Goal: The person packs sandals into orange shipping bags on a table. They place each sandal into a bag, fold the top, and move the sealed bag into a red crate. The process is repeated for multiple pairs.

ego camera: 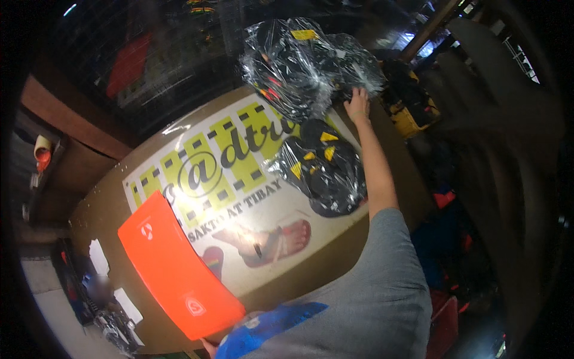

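At the bottom edge, a small part of my left hand (209, 347) shows against the near corner of an orange shoebox (177, 264). The rest of that hand is hidden. My right arm reaches far across the table, and my right hand (358, 107) touches the lower edge of a clear plastic bag of dark footwear (352, 63). Whether its fingers grip the plastic is not clear. Another large bag of dark footwear (287, 67) lies against it on the left. Nearer me, black slippers with yellow tags (329, 170) lie in clear plastic.
A printed banner (264, 211) with writing and a sandalled foot covers part of the brown tabletop (103, 206). White paper pieces (128, 305) and a plastic-wrapped bundle (116, 332) lie at the left end. A yellow crate (406, 123) stands beyond the right edge, and a red plastic seat (444, 318) is at lower right.
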Demonstrator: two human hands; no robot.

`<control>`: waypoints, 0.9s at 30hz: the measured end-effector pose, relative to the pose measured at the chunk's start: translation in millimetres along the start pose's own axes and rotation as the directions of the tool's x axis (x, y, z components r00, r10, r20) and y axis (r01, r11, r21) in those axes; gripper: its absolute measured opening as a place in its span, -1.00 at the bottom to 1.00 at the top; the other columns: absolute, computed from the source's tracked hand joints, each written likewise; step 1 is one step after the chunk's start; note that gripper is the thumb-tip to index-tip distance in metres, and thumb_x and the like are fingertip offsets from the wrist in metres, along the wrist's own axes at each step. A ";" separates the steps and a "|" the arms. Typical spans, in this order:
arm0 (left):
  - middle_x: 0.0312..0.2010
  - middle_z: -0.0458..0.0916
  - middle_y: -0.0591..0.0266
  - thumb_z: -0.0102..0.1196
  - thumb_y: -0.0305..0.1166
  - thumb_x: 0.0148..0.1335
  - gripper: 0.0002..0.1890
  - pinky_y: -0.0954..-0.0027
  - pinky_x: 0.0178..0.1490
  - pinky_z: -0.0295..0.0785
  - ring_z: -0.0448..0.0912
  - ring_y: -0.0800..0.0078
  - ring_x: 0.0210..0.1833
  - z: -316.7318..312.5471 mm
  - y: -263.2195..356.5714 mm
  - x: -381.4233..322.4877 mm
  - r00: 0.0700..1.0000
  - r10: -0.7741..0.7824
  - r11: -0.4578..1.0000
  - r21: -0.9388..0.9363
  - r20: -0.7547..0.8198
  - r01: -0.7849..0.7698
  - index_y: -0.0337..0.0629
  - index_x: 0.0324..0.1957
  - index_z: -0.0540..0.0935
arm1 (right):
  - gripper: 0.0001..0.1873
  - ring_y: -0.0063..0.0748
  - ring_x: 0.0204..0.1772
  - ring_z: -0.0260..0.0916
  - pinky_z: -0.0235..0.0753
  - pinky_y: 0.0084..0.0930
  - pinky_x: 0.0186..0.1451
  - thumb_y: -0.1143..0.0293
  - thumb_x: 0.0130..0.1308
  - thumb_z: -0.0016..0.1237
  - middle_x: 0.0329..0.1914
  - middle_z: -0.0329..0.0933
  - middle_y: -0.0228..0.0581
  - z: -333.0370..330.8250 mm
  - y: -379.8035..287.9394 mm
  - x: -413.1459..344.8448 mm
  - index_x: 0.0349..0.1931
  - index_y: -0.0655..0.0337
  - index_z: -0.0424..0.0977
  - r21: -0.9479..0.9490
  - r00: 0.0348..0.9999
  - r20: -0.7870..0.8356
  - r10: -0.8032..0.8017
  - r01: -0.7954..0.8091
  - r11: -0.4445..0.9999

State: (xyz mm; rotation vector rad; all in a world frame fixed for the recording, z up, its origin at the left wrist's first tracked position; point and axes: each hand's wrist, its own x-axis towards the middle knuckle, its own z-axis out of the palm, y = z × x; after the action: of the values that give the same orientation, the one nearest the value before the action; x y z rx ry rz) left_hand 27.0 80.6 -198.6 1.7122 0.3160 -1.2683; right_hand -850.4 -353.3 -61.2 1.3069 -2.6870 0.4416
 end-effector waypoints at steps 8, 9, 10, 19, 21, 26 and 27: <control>0.17 0.22 0.13 -0.18 0.13 0.16 -0.32 0.00 0.21 0.12 0.22 0.09 0.18 25.2 -6.0 -2.2 0.994 0.027 0.987 0.163 -0.103 -0.010 -0.09 0.22 0.18 | -0.42 -0.17 0.28 0.06 -0.28 0.17 0.33 0.30 0.22 -0.10 0.21 0.15 -0.15 30.8 11.8 73.3 0.24 0.07 0.03 -0.396 0.998 0.051 -0.038 0.055 0.917; 0.17 0.22 0.13 -0.18 0.14 0.16 -0.31 0.01 0.21 0.12 0.22 0.10 0.18 22.6 -7.7 -0.2 0.994 0.026 0.985 0.171 -0.107 -0.007 -0.09 0.22 0.18 | -0.50 -0.15 0.19 0.21 -0.32 0.21 0.32 0.29 0.26 -0.15 0.11 0.29 -0.12 21.6 21.1 76.8 0.20 0.11 0.10 -0.300 0.995 0.043 -0.090 0.099 0.949; 0.17 0.22 0.13 -0.18 0.14 0.16 -0.31 0.02 0.22 0.12 0.22 0.10 0.18 18.1 -11.2 1.6 0.994 0.023 0.985 0.173 -0.105 -0.004 -0.09 0.22 0.18 | -0.59 -0.04 -0.07 0.41 -0.31 0.31 0.26 0.20 0.29 -0.21 -0.19 0.49 -0.08 10.7 24.1 86.5 0.10 0.13 0.22 -0.263 0.999 -0.032 -0.041 0.031 0.964; 0.17 0.23 0.15 -0.22 0.16 0.18 -0.30 0.10 0.22 0.13 0.22 0.16 0.19 -28.3 -36.1 8.0 0.970 0.078 0.997 -0.037 0.229 -0.071 -0.13 0.21 0.19 | -0.55 -0.08 -0.22 0.47 0.40 -0.30 -0.15 0.04 0.22 -0.12 -0.25 0.52 0.03 -182.2 12.8 -22.8 -0.29 0.34 0.51 0.371 0.716 -0.673 0.184 0.112 0.922; 0.17 0.24 0.18 -0.21 0.13 0.20 -0.31 0.18 0.21 0.16 0.22 0.24 0.19 -26.5 -40.5 7.2 0.874 0.115 0.989 -0.140 0.471 -0.055 -0.18 0.21 0.19 | -0.57 -0.13 -0.26 0.48 0.42 -0.35 -0.16 0.07 0.19 -0.07 -0.29 0.53 0.03 -222.0 1.3 -101.7 -0.28 0.34 0.53 0.325 0.728 -0.646 0.228 -0.008 0.946; 0.13 0.29 0.16 -0.42 0.12 0.28 -0.37 0.25 0.07 0.28 0.28 0.26 0.16 -40.7 -41.5 -1.0 0.996 0.074 0.963 0.255 0.056 -0.086 -0.18 0.16 0.23 | -0.69 -0.36 -0.28 0.48 0.44 -0.47 -0.20 0.28 0.21 -0.01 -0.29 0.55 -0.08 -248.4 -22.3 -319.1 -0.23 0.40 0.49 0.297 0.848 -0.527 0.060 0.118 0.947; -0.10 0.38 0.13 -0.34 0.09 0.27 -0.44 0.22 -0.18 0.37 0.42 0.37 -0.11 -48.4 -37.1 -1.7 0.995 -0.089 0.948 0.310 0.035 0.074 -0.12 0.13 0.16 | -0.70 -0.30 -0.26 0.48 0.45 -0.44 -0.18 0.33 0.19 0.00 -0.30 0.54 -0.06 -236.3 -29.7 -363.2 -0.21 0.44 0.47 0.318 0.889 -0.458 0.025 0.138 0.938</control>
State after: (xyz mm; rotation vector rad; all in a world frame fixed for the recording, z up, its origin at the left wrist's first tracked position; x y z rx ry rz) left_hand 30.5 138.9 -216.2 1.9432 0.1665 -1.4790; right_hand -606.4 -24.8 84.6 1.1649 -2.2332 1.1014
